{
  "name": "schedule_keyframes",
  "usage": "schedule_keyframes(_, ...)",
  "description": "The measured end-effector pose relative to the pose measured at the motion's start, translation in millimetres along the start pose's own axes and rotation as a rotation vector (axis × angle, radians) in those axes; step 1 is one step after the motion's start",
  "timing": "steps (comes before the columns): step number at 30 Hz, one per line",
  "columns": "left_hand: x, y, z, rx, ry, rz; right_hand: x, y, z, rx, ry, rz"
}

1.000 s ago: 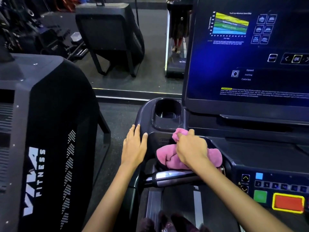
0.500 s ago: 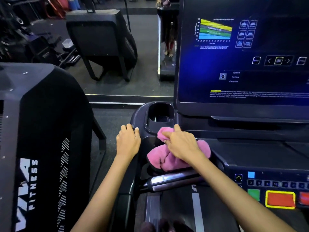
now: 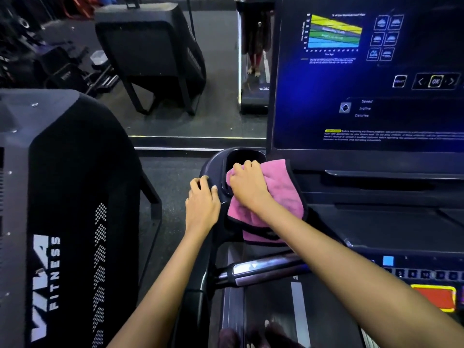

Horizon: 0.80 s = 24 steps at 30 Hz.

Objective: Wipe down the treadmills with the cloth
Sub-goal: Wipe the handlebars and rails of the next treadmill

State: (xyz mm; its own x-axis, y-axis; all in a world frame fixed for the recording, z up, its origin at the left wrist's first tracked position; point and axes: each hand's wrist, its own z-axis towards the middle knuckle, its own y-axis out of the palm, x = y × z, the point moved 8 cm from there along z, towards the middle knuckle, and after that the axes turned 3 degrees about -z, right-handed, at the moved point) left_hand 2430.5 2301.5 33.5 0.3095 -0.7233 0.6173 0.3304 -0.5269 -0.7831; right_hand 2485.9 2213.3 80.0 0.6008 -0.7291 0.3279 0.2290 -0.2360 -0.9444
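Observation:
The treadmill console (image 3: 376, 222) fills the right half of the head view, under a lit screen (image 3: 364, 84). A pink cloth (image 3: 281, 194) with a dark hem lies spread over the console's left end, beside the cup holder (image 3: 243, 155). My right hand (image 3: 247, 184) lies on the cloth and holds it, with its fingers curled at the cup holder's rim. My left hand (image 3: 202, 204) rests on the console's rounded left corner, just left of the cup holder. Its fingertips bend over the edge and it holds nothing.
A chrome handlebar (image 3: 253, 270) crosses below the cloth. A red stop button (image 3: 433, 297) and number keys sit at the lower right. The neighbouring treadmill's black housing (image 3: 62, 197) stands close on the left, across a narrow strip of floor. Ahead, a mirror (image 3: 200, 71) reflects gym equipment.
My right hand has slid the cloth up from beside the handlebar to the cup holder's rim, and the cloth has spread out flatter. My left hand stays on the console's corner.

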Motion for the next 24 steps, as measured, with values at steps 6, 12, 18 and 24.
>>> schedule_keyframes(6,-1,0,0,0.009,-0.003,0.005,-2,-1,-2,-0.004,-0.076,0.070)
schedule_keyframes(12,-1,0,0,-0.004,0.001,0.004,6,-1,-20,-0.092,-0.159,0.119)
schedule_keyframes(18,0,-1,-3,-0.006,0.003,0.003,13,1,-23,-0.274,-0.088,-0.235)
schedule_keyframes(24,1,-4,-7,0.002,-0.009,0.029,-11,16,-22,-0.360,-0.099,-0.713)
